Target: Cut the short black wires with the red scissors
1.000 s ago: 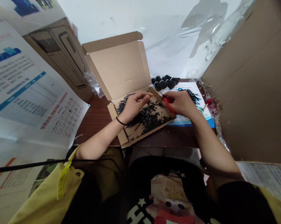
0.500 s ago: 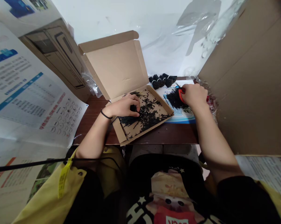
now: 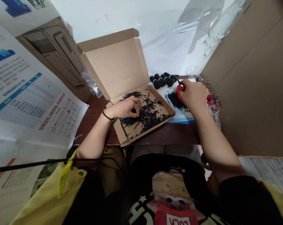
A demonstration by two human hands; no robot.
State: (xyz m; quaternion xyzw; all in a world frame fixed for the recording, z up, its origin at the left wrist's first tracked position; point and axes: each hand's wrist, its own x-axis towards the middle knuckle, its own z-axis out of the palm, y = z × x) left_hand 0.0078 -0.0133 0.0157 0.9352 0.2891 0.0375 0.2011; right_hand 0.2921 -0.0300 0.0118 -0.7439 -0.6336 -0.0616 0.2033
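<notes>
The black wires (image 3: 129, 122) lie in the open box (image 3: 118, 72), their length running roughly left to right beneath the left hand (image 3: 127, 107), the nearer of the two hands. Its fingers are curled; whether they pinch a wire cannot be told. The right hand (image 3: 195, 93) grasps red scissors (image 3: 179, 94) beside a loose pile (image 3: 173, 98). Their blades blur against the tied bundles (image 3: 163, 80).

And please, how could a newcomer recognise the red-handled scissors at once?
Find the open cardboard box; right of it lies a printed sheet. Over that sheet, the right hand holds the scissors; their red looped handle stands out against the black strands nearby.
</notes>
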